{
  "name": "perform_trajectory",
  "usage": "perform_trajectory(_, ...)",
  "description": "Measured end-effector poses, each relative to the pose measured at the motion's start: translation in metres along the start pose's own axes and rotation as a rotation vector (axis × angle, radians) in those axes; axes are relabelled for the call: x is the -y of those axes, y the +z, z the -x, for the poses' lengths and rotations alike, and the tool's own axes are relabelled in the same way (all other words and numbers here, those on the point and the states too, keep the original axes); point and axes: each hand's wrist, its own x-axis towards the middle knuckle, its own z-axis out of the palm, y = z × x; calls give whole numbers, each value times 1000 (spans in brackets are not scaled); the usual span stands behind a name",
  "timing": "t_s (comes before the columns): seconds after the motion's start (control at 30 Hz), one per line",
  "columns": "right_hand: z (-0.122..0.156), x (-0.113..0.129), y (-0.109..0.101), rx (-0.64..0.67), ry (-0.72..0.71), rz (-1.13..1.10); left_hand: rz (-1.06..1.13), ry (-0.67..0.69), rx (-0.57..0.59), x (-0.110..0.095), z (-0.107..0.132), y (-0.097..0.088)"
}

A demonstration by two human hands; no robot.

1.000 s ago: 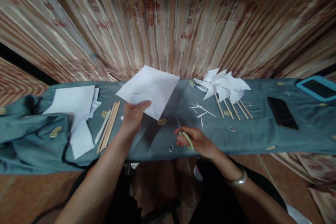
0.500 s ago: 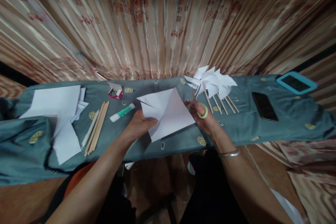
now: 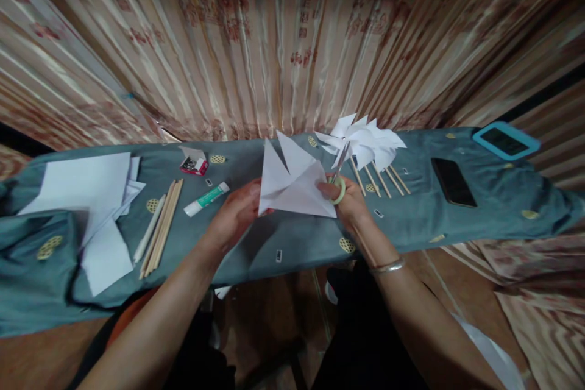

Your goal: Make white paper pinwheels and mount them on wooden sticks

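A white sheet of paper [image 3: 297, 186], creased and slit inward from its far edge, is held over the table between both hands. My left hand [image 3: 240, 204] pinches its left corner. My right hand [image 3: 350, 198] has scissors [image 3: 339, 187] with pale green handles, blades pointing away from me; its thumb also presses on the paper's right side. Just beyond the scissors lie several white paper pinwheels [image 3: 365, 141] on wooden sticks. A glue stick [image 3: 206, 198] rests left of the paper, close to my left hand.
Loose wooden sticks [image 3: 162, 228] and a white pen-like stick [image 3: 150, 228] lie at left, beside white paper sheets [image 3: 91, 180]. A small open red box [image 3: 194, 161] holds metal bits. At right are a phone [image 3: 453, 182] and a blue-framed device [image 3: 507, 140]. A curtain [image 3: 265, 42] hangs behind.
The paper has been turned, so its slit now opens at the far edge rather than the left. My left hand has shifted to its left corner; my right thumb now lies on the paper.
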Motion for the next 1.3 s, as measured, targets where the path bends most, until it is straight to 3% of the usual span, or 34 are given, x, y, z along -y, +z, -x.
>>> perform_trajectory(0.1,1,-5,7,-49,10,-113,120,12,-14,2,0,4)
perform_trajectory(0.4,9,-10,31,48,-28,-174,296,0,-129,23,-8,23)
perform_trajectory(0.57,16,-11,41,90,-84,-101,330,16,-337,27,-14,31)
perform_trajectory(0.7,23,-9,41,136,-106,62,316,26,-432,24,-17,24)
perform_trajectory(0.83,32,-12,33,253,-7,177,279,97,-472,12,-19,10)
perform_trajectory(1.1,61,-9,24,693,268,365,312,174,-514,-8,-18,-6)
perform_trajectory(1.3,66,-9,29,745,288,466,306,133,-514,-6,-16,-5)
